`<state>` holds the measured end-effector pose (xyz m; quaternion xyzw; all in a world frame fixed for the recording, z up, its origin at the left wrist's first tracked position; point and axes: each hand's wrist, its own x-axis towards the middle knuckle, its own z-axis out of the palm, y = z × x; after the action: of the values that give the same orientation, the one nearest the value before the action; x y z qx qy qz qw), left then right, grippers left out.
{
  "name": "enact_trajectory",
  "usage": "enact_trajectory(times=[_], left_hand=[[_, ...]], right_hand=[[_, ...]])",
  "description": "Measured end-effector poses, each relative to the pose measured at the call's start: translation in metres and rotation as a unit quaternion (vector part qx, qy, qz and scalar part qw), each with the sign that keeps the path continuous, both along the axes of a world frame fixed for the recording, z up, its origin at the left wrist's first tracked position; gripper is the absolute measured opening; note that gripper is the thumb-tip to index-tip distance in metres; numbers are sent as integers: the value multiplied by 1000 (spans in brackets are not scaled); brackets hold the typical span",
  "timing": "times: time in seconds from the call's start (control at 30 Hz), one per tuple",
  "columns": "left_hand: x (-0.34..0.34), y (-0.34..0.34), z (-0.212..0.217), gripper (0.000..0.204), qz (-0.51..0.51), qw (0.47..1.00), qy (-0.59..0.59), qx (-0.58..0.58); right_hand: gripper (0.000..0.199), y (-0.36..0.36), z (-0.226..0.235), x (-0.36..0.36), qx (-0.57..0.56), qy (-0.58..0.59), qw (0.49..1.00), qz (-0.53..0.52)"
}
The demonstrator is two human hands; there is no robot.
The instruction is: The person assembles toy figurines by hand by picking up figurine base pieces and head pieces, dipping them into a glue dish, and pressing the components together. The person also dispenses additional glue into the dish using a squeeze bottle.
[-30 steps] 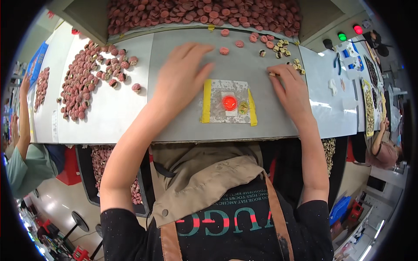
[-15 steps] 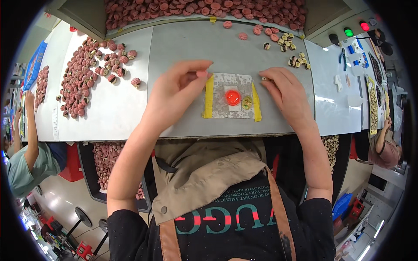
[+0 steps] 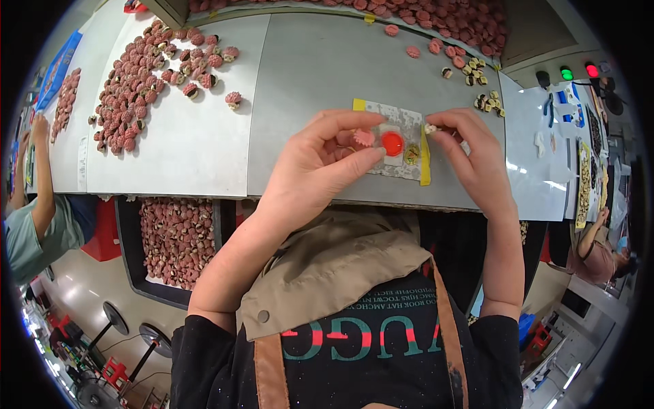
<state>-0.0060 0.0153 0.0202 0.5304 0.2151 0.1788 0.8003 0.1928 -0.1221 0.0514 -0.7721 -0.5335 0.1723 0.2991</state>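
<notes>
My left hand point(image 3: 310, 163) pinches a pink ridged cap point(image 3: 364, 138) between thumb and fingers, over the left side of a speckled pale pad point(image 3: 392, 109). A small cream piece point(image 3: 430, 128) is held between the thumb and finger of my right hand point(image 3: 477, 153), at the pad's right edge. Between the two hands, a glossy red disc point(image 3: 392, 144) sits on the pad. Right of the disc lies a small gold-green round thing point(image 3: 411, 154). Yellow tape point(image 3: 426, 162) runs along the pad's sides; my left hand hides part of the left strip.
Pink pieces with cream-and-black undersides point(image 3: 126, 102) are heaped at left. Loose pink caps point(image 3: 449, 20) fill the far tray. Small cream-and-black pieces point(image 3: 488, 103) lie at far right. Below the table's left edge stands a black bin point(image 3: 136, 269) of pink pieces. People work on both sides.
The view has shifted, so the table appears farther left and more of the bin shows. My left hand has moved right with the pink cap, nearer the red disc. My right hand is slightly closer too.
</notes>
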Motion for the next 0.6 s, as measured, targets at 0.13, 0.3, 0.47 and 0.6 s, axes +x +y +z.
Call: enact_trajectory(times=[0.13,0.3,0.47,0.6], left_hand=[[-3,2,2,36,17,999,28,-13],[-3,1,4,39,4,998,26,-56],[0,-2,-3,37,19,994,-12,-104],[0,0,-10,35,8,984,-46,-171]], right_hand=[[16,11,-1,-28,21,11,999,49],[18,17,-16,-34,38,-102,991,74],[21,22,-23,-36,81,-136,984,86],[22,21,-19,-30,76,-148,976,139]])
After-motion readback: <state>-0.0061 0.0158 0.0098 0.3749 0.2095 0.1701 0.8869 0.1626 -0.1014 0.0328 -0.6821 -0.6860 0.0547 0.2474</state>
